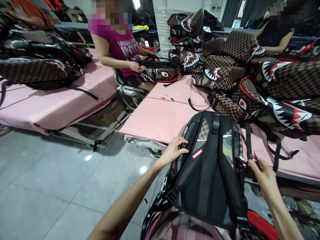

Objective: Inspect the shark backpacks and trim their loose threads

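A: Where is the backpack [210, 174]?
B: Across the wearer's lap, straps and back panel facing up, its top end at the edge of the pink table [149, 117].

A: Any writing on it?
B: 1 red label [197, 153] on a strap, with pale lettering too small to read.

A: What is the left hand [175, 149] doing?
B: It touches the backpack's side near the top, thumb and fingers parted.

A: And the right hand [265, 172]?
B: Just beside the opposite side, fingertips drawn in around a slim dark thing [256, 159]. I cannot tell what that is. A black strap [248, 141] hangs right by the thumb.

A: Other words in sight?
B: A co-worker's purple shirt [127, 47] shows "URBAN" and, larger, "INTO"; the line below is partly hidden by the bag [162, 75] in front.

A: The pile [226, 77] on the right?
B: Brown checked bags with toothy shark faces and red eyes. I can read no brand there.

A: Small things?
B: Pens [169, 97] lie on the table. Under the left table [54, 113] stands a carton [109, 114] with blue print, unreadable.
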The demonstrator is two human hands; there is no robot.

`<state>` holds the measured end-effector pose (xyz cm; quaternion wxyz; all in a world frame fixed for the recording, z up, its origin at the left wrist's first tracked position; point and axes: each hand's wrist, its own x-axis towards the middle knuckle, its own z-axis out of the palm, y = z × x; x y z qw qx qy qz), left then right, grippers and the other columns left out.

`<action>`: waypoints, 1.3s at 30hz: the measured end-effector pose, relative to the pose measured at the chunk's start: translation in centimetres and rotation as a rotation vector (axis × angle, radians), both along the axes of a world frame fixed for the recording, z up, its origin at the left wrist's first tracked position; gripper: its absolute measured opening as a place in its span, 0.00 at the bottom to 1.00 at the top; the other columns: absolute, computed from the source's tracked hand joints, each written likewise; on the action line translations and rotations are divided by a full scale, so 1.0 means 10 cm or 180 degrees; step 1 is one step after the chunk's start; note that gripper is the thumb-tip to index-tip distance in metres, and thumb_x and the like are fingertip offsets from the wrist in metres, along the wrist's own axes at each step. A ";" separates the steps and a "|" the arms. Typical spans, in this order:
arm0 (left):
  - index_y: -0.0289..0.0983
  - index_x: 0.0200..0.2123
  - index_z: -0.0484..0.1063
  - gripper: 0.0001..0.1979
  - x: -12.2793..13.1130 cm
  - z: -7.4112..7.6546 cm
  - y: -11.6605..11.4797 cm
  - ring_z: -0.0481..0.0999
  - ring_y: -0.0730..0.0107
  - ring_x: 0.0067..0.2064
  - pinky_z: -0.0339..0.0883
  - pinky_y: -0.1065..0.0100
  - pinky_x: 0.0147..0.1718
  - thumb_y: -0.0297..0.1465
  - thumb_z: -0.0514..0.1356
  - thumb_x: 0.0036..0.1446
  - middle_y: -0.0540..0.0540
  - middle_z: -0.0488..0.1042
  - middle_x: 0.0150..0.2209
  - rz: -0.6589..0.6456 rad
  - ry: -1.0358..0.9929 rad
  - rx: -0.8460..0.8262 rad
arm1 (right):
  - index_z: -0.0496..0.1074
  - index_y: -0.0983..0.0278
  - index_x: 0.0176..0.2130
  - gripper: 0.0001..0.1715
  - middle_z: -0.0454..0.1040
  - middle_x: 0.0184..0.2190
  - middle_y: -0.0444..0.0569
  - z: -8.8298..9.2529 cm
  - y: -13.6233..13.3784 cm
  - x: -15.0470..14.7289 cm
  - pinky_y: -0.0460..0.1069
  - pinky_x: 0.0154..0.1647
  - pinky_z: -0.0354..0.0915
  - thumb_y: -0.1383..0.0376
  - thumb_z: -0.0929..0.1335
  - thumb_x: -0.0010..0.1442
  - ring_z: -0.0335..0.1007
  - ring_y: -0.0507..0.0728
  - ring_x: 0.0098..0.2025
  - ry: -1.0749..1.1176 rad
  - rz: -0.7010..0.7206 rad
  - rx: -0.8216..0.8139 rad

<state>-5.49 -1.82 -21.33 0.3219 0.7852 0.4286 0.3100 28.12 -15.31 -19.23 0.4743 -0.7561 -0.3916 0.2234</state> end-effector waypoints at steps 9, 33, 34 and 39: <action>0.39 0.28 0.72 0.07 0.09 -0.02 -0.19 0.65 0.60 0.52 0.57 0.56 0.52 0.25 0.54 0.55 0.45 0.72 0.36 0.0498 0.0223 0.0305 | 0.70 0.57 0.46 0.16 0.75 0.40 0.47 0.41 0.37 -1.25 0.48 0.37 0.64 0.55 0.62 0.61 0.72 0.57 0.40 -0.1992 0.1892 -0.0163; 0.34 0.34 0.72 0.11 -0.25 -0.06 -0.01 0.73 0.59 0.46 0.65 0.56 0.48 0.26 0.51 0.54 0.41 0.75 0.37 0.1321 0.0016 -0.0028 | 0.71 0.63 0.37 0.08 0.76 0.32 0.49 0.39 0.68 -1.49 0.49 0.35 0.60 0.63 0.65 0.58 0.70 0.57 0.36 -0.2036 0.2093 -0.0387; 0.32 0.41 0.71 0.14 -0.44 -0.03 0.05 0.69 0.56 0.52 0.60 0.53 0.53 0.25 0.50 0.53 0.37 0.72 0.45 0.1459 0.0033 0.0014 | 0.71 0.62 0.39 0.10 0.76 0.33 0.48 0.38 0.61 -1.29 0.49 0.35 0.61 0.60 0.66 0.56 0.70 0.56 0.36 -0.1463 0.1938 -0.0256; 0.30 0.58 0.57 0.30 -0.96 0.22 0.54 0.45 0.47 0.65 0.42 0.47 0.61 0.27 0.56 0.50 0.33 0.50 0.64 0.2120 0.0420 0.0557 | 0.73 0.67 0.36 0.25 0.71 0.25 0.46 0.22 0.12 -0.16 0.46 0.25 0.57 0.50 0.70 0.46 0.63 0.52 0.24 0.0199 -0.0038 0.0215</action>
